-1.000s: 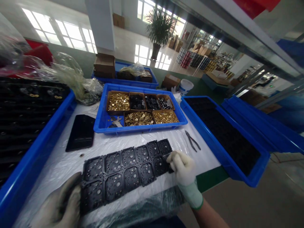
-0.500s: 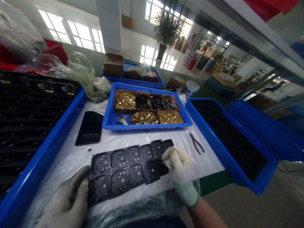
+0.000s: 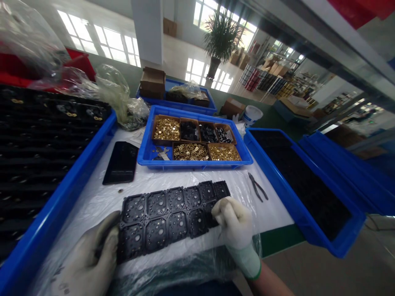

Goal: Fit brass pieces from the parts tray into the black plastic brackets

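Observation:
A black moulded plastic panel (image 3: 166, 218), two rows of square cells with small metal bits in them, lies slanted on the plastic-covered table. My left hand (image 3: 92, 250), in a pale glove, grips the panel's left end between thumb and fingers. Over the right end is my right hand (image 3: 233, 220), gloved in white with a green cuff, its fingers pinched together; whatever they hold is hidden. Beyond the panel, a blue tray (image 3: 197, 165) carries small boxes of brass and black parts. A thin flat metal tool (image 3: 162, 154) lies in its left corner.
Pliers (image 3: 257, 187) lie right of the panel, a dark tablet-like slab (image 3: 121, 162) at its upper left. A small ring (image 3: 120, 191) rests near the slab. Blue bins with black panels flank the table, left (image 3: 64, 181) and right (image 3: 342, 248). Plastic bags (image 3: 123, 96) lie behind.
The whole view has shifted slightly, so most things appear a little further right. My left hand keeps its hold on the panel, and my right hand stays pinched over its right end.

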The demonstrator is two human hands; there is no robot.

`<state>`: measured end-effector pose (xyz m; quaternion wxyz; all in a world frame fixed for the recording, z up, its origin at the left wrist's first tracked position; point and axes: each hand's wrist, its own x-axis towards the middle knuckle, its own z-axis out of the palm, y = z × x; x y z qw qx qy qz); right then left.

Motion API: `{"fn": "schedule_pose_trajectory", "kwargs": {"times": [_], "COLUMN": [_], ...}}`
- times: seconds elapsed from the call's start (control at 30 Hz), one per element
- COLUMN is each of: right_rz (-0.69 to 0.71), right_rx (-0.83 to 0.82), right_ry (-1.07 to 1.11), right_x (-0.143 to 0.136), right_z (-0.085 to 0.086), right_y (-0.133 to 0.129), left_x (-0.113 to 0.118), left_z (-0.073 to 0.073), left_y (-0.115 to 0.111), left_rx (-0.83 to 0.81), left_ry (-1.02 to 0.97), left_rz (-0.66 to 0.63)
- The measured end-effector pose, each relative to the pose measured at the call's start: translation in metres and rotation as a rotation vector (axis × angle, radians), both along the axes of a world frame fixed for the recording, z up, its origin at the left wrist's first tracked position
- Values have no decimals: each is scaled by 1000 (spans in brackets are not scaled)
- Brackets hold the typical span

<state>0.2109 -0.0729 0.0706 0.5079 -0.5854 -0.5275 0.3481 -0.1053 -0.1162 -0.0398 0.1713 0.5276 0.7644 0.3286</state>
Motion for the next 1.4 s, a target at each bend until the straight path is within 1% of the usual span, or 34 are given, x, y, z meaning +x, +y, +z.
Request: {"fn": "schedule_pose_trajectory", "kwargs": {"times": [0.13, 0.23, 0.33, 0.43, 0.53, 0.63, 0.7, 0.87, 0.97, 1.1, 1.27, 1.4], "right_rz": [45, 28, -33, -54, -21, 19, 30, 16, 14, 10, 41, 36], "right_rx": [24, -2, 31, 115, 120, 73, 61, 42, 22, 26, 36, 40], "right_ry": [-78, -40, 119, 232, 162, 75, 70, 51, 13, 58, -27, -38], "right_x": [2, 6, 8, 4, -3, -7, -7, -8, -9, -10, -12, -13], "right_z": [-1, -3, -4, -3, -6, -10, -9, -3, -4, -7, -6, -6], "right_y": [-9, -2, 22, 59, 91, 106, 106, 95, 94, 92, 89, 85], "left_x": [2, 3, 4, 6, 8, 9, 8, 10, 12, 13, 15, 16], "left_z": [6, 7, 8, 12, 16, 18, 18, 19, 23, 31, 40, 43], "left_y": [1, 1, 1, 1, 2, 3, 4, 3, 4, 7, 10, 9], "left_rx": [-24, -15, -38, -73, -89, -85, -86, -96, -102, -119, -143, -147], "left_ry": [-70, -98, -117, -137, -158, -163, -171, -186, -185, -177, -187, -186], "left_rz": [53, 58, 46, 29, 28, 32, 26, 14, 13, 6, 21, 4]}}
